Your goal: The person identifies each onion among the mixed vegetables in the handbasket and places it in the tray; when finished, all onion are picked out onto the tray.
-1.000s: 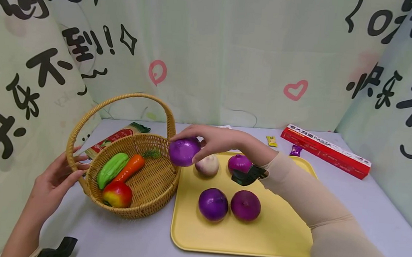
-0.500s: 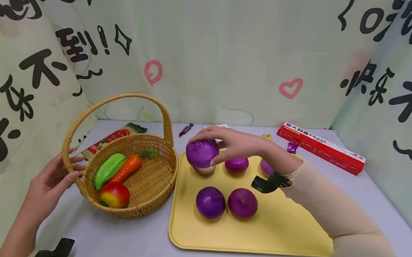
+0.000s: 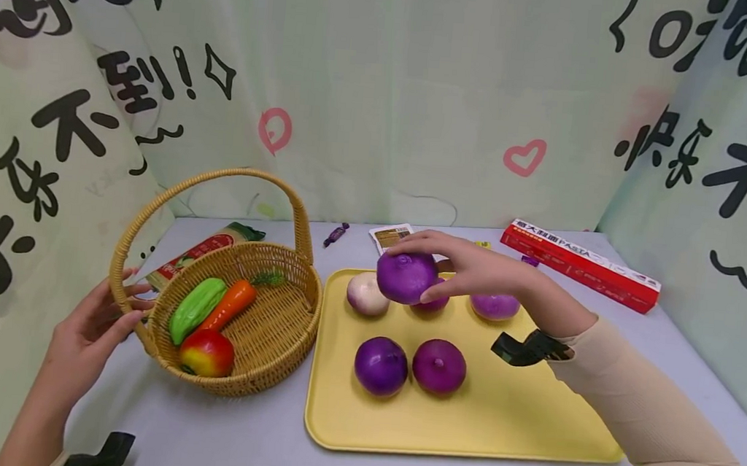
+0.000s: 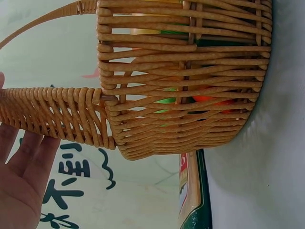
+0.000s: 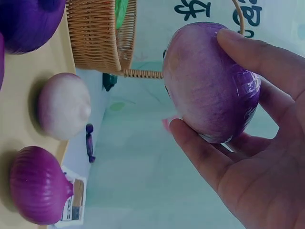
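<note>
A purple onion [image 3: 406, 277] is held above the back of the yellow tray [image 3: 496, 433] by my right hand [image 3: 470, 266]; in the right wrist view the fingers and thumb grip the onion [image 5: 209, 81] from the side. My left hand [image 3: 92, 335] holds the handle of the wicker basket [image 3: 282, 343] at its left side. In the left wrist view several fingers [image 4: 35, 152] lie behind the woven handle [image 4: 57, 114]. Inside the basket are a green bumpy vegetable [image 3: 197, 310], a carrot [image 3: 231, 305] and a red-yellow apple [image 3: 207, 353].
On the tray lie a whitish onion [image 3: 367, 295], two dark purple onions [image 3: 381, 367] in front, and more purple onions [image 3: 495, 306] behind. A red pasta box [image 3: 578, 264], a purple candy [image 3: 336, 235], a small packet [image 3: 389, 235] and a red-green bag [image 3: 197, 252] lie along the back.
My right hand has carried the purple onion rightward, from beside the basket's rim to over the tray. The left hand stays on the basket handle, and the view has shifted slightly.
</note>
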Available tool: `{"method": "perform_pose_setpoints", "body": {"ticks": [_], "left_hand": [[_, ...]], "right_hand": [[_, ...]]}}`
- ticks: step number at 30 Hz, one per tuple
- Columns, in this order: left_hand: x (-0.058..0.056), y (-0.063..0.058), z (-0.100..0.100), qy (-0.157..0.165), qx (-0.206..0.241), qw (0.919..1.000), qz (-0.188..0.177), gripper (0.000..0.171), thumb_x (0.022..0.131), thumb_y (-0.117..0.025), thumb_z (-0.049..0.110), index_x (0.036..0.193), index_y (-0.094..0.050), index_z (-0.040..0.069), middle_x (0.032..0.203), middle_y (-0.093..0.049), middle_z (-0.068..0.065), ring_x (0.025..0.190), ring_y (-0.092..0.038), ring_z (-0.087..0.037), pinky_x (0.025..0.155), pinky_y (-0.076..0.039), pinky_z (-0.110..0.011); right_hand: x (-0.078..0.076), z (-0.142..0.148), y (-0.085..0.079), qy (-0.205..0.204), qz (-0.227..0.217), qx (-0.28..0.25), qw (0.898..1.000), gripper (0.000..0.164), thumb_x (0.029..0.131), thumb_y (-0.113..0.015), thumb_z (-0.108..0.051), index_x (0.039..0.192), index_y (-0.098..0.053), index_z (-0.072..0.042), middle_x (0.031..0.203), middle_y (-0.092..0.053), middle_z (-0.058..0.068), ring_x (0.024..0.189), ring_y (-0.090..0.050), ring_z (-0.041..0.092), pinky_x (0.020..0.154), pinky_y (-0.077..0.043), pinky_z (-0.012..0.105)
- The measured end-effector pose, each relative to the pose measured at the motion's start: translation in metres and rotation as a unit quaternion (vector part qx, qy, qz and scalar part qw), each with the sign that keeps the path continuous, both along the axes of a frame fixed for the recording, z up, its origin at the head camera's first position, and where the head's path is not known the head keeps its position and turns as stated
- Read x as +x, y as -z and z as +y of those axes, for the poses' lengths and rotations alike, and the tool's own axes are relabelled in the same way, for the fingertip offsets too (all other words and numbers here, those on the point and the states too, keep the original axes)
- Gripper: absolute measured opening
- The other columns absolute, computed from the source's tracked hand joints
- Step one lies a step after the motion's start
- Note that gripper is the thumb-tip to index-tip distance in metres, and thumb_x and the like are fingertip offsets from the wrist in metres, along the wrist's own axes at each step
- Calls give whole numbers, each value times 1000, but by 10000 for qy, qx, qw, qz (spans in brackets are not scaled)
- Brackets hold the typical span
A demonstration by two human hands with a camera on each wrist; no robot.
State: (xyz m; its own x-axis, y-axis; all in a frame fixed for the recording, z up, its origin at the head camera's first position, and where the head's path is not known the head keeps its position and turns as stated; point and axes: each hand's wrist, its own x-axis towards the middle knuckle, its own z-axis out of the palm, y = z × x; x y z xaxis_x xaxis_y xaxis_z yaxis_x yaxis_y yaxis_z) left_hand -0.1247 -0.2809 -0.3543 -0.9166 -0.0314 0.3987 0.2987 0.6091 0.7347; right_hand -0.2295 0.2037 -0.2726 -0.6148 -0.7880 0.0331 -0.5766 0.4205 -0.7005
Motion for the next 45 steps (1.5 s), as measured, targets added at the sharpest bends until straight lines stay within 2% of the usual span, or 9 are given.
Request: {"method": "perform_pose_setpoints", "body": {"ticks": [5, 10, 16, 19, 22, 28, 32, 40, 45], "left_hand": [[-1, 2, 0, -7, -21, 10000, 5, 59, 93, -56, 7, 146, -35, 22, 115, -52, 34, 98, -57, 14, 72, -49, -5], [0, 1, 1, 8, -12, 10000, -26, 58, 93, -55, 8, 146, -35, 22, 115, -52, 34, 98, -56, 15, 72, -49, -5], [0, 0, 2, 35, 18, 10000, -17, 57, 93, -55, 8, 146, -35, 21, 115, -52, 33, 99, -56, 15, 73, -48, -4], [1, 1, 1, 20, -4, 10000, -5, 58, 93, -55, 8, 146, -35, 21, 115, -52, 34, 99, -55, 16, 73, -48, -4], [1, 2, 1, -1, -11, 10000, -1, 58, 93, -55, 8, 146, -34, 22, 115, -52, 35, 99, -55, 16, 74, -47, -3], [0, 1, 2, -36, -3, 10000, 1, 58, 93, -56, 9, 146, -35, 22, 114, -52, 34, 99, -56, 16, 74, -47, -3], [-1, 1, 2, -19, 16, 10000, 23, 58, 93, -56, 7, 146, -35, 22, 114, -52, 34, 99, -56, 15, 74, -47, -3], [-2, 3, 1, -17, 37, 10000, 56, 59, 93, -56, 7, 146, -35, 22, 115, -53, 33, 100, -56, 14, 74, -47, -3], [-2, 4, 1, 4, 90, 9999, 142, 59, 92, -56, 4, 145, -36, 20, 116, -54, 30, 100, -57, 14, 75, -46, -2]], "right_hand": [[5, 17, 7, 108, -139, -280, 9995, 62, 84, -71, -20, 139, -44, -25, 145, -37, -1, 136, -34, 18, 106, -42, 43], [13, 32, 17, 428, 55, -295, 9986, 60, 83, -72, -20, 138, -46, -22, 143, -39, 3, 131, -38, 20, 99, -48, 38], [27, 52, 31, 876, 9, -319, 9956, 60, 83, -72, -20, 137, -46, -27, 142, -42, -1, 125, -44, 5, 97, -49, 27], [35, 62, 37, 1070, -28, -434, 9933, 60, 82, -72, -18, 136, -47, -24, 141, -42, 2, 120, -48, 2, 93, -50, 24], [43, 72, 42, 1325, 156, -416, 9902, 60, 82, -73, -17, 136, -48, -21, 139, -44, 5, 116, -49, 2, 88, -53, 23], [57, 92, 56, 1808, 554, -82, 9819, 63, 81, -73, -21, 138, -46, -22, 137, -46, 3, 117, -39, -7, 85, -51, 22], [66, 105, 68, 2057, 416, -62, 9777, 67, 81, -73, -22, 141, -42, -21, 140, -42, 7, 115, -37, -13, 84, -51, 20], [81, 122, 89, 2469, 7, 51, 9690, 60, 84, -71, -25, 138, -45, -22, 137, -42, 9, 109, -38, -18, 85, -50, 19], [87, 131, 102, 2545, -187, -32, 9669, 61, 83, -71, -25, 138, -45, -22, 134, -43, 1, 110, -40, -17, 86, -50, 18]]}}
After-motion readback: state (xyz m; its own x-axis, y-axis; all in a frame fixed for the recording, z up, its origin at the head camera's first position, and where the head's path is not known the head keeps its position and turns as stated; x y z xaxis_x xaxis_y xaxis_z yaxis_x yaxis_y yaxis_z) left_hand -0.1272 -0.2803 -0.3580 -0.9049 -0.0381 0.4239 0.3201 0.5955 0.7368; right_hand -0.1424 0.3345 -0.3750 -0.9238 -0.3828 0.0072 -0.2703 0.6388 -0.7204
